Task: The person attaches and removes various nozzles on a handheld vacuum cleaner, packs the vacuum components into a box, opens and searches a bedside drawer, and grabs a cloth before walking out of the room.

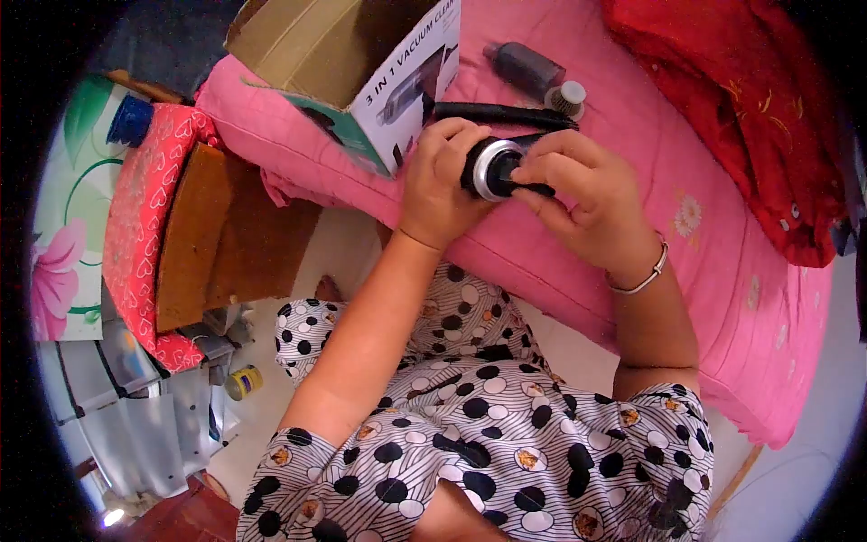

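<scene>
My left hand (442,181) is wrapped round the black body of a handheld vacuum cleaner, whose silver ring (493,170) faces right. At that ringed end, my right hand (582,194) has its thumb and fingers pinched on a small black part (533,187). Fingers partly cover this part, so its full shape is hidden. Just beyond my hands, a long black nozzle (506,115) lies on the pink bedding. Past it rest a dark see-through dust cup (526,69) and a whitish round filter (567,98).
An open carton (402,90) printed "3 IN 1 VACUUM CLEAN…" stands on the pink bedding (722,334) beyond my left hand. Red cloth (741,108) is heaped at the right. To the left is a wooden table (217,235) with a red heart-patterned cover; a yellow tin (243,383) sits below.
</scene>
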Demonstrator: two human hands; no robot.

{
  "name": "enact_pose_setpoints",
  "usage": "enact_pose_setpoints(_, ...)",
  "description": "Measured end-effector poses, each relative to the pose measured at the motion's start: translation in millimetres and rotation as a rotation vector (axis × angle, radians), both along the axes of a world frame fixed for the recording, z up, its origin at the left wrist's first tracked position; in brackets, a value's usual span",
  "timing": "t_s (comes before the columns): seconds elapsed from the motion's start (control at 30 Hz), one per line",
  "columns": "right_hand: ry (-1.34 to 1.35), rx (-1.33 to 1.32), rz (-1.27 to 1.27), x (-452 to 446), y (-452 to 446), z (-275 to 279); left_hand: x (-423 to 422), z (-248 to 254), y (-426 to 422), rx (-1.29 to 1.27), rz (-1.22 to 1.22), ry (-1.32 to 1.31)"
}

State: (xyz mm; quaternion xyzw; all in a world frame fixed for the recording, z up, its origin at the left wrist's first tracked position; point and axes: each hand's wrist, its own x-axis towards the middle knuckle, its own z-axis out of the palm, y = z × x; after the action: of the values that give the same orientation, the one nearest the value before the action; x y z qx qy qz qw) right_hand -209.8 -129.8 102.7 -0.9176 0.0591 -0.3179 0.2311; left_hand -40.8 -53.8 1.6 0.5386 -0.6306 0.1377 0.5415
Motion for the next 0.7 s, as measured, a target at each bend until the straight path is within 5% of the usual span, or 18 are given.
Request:
enact_pose_setpoints(0.43, -0.107, 0.143, 0.082, 1, -12, -15, 0, 4, 0, 0.046, 0.026, 0.019)
enact_pose_setpoints(0.7, -0.181, -0.149, 0.075, 3, -13, -7, -1, 10, 0, 0.037, 0.025, 0.068)
